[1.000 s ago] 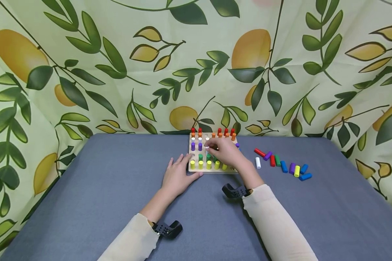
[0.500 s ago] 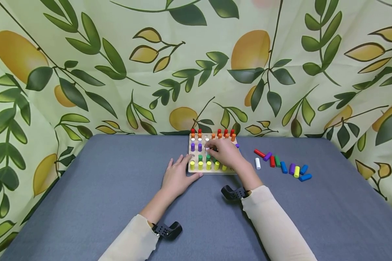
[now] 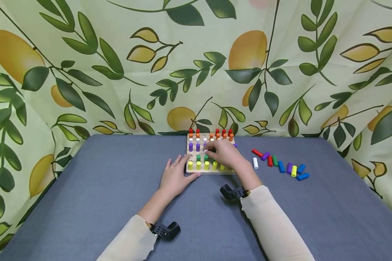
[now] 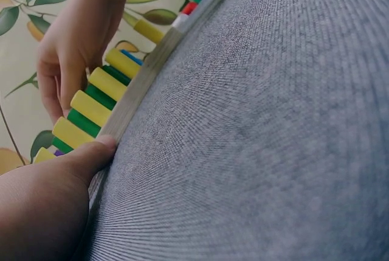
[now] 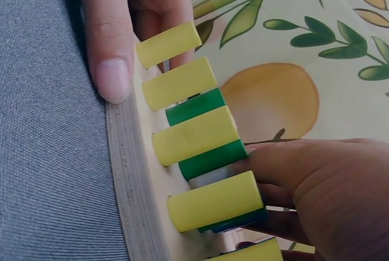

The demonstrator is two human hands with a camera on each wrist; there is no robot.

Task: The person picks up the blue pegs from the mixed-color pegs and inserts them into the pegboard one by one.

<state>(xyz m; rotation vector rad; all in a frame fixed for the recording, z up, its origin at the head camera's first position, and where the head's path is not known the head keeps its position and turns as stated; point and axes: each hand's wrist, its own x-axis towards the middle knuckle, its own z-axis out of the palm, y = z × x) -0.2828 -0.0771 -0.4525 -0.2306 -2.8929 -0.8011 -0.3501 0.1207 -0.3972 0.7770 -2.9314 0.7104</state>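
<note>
A wooden pegboard [image 3: 212, 173] lies on the table with rows of coloured pegs standing in it. My left hand [image 3: 175, 177] holds its near left corner; in the right wrist view the left thumb [image 5: 112, 78] presses the front edge and the other fingers go down behind the board. Over the middle of the board, my right hand [image 3: 227, 154] pinches a pale peg, largely hidden by the fingers. Yellow pegs [image 5: 194, 136] fill the front row, with green pegs [image 5: 213, 160] behind. Purple pegs [image 3: 197, 147] stand left of the right fingertips.
Several loose pegs lie right of the board, among them a white peg [image 3: 255, 163], a red peg [image 3: 269, 161] and a blue peg [image 3: 302, 177]. Behind the grey table [image 3: 117, 210] hangs a leaf-patterned cloth [image 3: 117, 72]. Each wrist wears a black camera [image 3: 166, 230].
The whole head view has shifted slightly. Both hands stay where they were on the board, with the right fingertips still at the same spot.
</note>
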